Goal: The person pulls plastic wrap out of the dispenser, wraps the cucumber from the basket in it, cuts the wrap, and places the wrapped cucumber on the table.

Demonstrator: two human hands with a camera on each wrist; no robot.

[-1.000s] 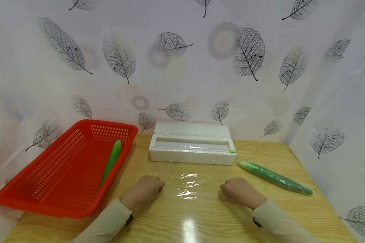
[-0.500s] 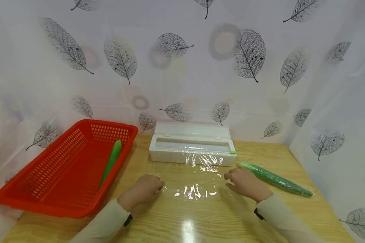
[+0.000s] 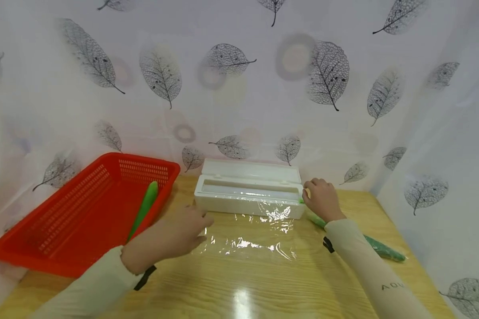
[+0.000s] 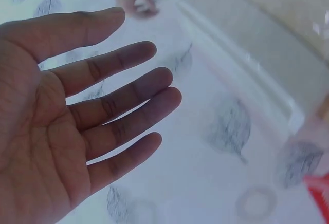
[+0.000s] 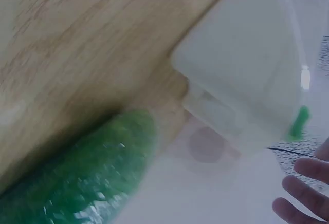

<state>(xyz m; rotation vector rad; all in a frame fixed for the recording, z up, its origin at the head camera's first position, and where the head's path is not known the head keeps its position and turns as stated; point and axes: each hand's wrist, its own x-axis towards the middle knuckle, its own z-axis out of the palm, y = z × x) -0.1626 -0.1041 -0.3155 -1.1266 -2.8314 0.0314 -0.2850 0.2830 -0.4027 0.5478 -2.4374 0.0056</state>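
Observation:
A white cling film box (image 3: pixel 223 204) stands at the back of the table with its lid raised. Clear cling film (image 3: pixel 243 244) stretches from it toward me over the wood. My right hand (image 3: pixel 322 200) is at the box's right end, beside a small green slider (image 5: pixel 298 124); its fingers are loosely bent, apart from the slider in the right wrist view. My left hand (image 3: pixel 177 230) hovers near the film's left edge, fingers spread and palm bare in the left wrist view. Under my right forearm lies a film-wrapped cucumber (image 3: pixel 385 250), partly hidden.
On the left stands a red plastic basket (image 3: pixel 28 266) with slotted walls, one green cucumber (image 3: pixel 147 204) leaning inside. A curtain with leaf prints (image 3: pixel 239 102) hangs close behind the box and along the right side. The wooden table (image 3: pixel 287 283) extends toward me.
My right hand has left the film's near right corner and moved up to the box's right end. The left hand has opened off the film and lifted. The film lies more crinkled.

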